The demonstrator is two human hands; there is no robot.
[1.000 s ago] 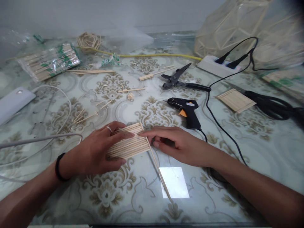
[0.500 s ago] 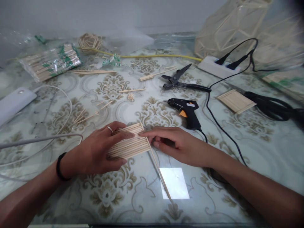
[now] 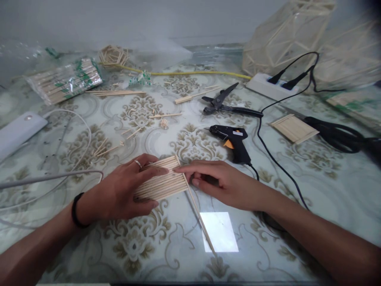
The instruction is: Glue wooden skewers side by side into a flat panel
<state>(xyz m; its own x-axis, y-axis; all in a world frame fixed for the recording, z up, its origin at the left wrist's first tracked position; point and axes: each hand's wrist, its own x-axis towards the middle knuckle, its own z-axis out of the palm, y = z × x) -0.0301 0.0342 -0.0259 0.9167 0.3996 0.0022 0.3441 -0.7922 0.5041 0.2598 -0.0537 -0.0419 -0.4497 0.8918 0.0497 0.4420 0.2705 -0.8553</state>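
Under my left hand (image 3: 122, 188) is a flat panel of wooden sticks (image 3: 165, 184) laid side by side. My left hand grips it, with fingers over the top and the thumb along the near edge. A longer wooden stick (image 3: 202, 224) lies across the panel's right end, and its free end sticks out towards me over the table. The index finger of my right hand (image 3: 214, 180) presses at this end, on the long stick and the panel's edge. The other right fingers are curled under, and the thumb is close to them. A black glue gun (image 3: 233, 141) lies beyond my right hand.
Cutting pliers (image 3: 220, 101), a finished-looking stick panel (image 3: 294, 129), black scissors (image 3: 333, 133) and a white power strip (image 3: 270, 87) with cables lie to the right. Cut stick pieces (image 3: 102, 149) are scattered left of centre. A bag of sticks (image 3: 67, 81) lies at the back left.
The view has tilted very slightly. Both hands, the panel and the long stick keep the same pose.
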